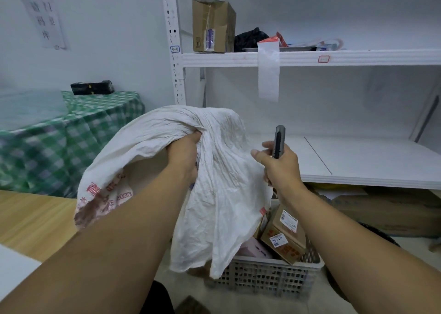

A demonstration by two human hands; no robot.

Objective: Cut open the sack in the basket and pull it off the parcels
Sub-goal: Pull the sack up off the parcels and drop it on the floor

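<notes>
A crumpled white woven sack (pixel 222 194) with red print hangs lifted above the grey plastic basket (pixel 269 275). My left hand (pixel 185 153) is bunched into the sack's cloth near its top and holds it up. My right hand (pixel 279 163) is just right of the sack, fingers closed around a grey utility knife (pixel 279 140) that points upward; whether the blade is out I cannot tell. In the basket, a brown cardboard parcel (pixel 284 237) with labels and a pink parcel (pixel 255 250) lie uncovered. The sack's lower edge still drapes over the basket's left part.
A white metal shelf unit (pixel 310 58) stands behind, its lower board (pixel 358 165) right of my right hand. A cardboard box (pixel 212 26) sits on the upper shelf. A green checked table (pixel 71 132) is at left, wooden floor (pixel 31 218) below it, flattened cardboard (pixel 393 213) under the shelf.
</notes>
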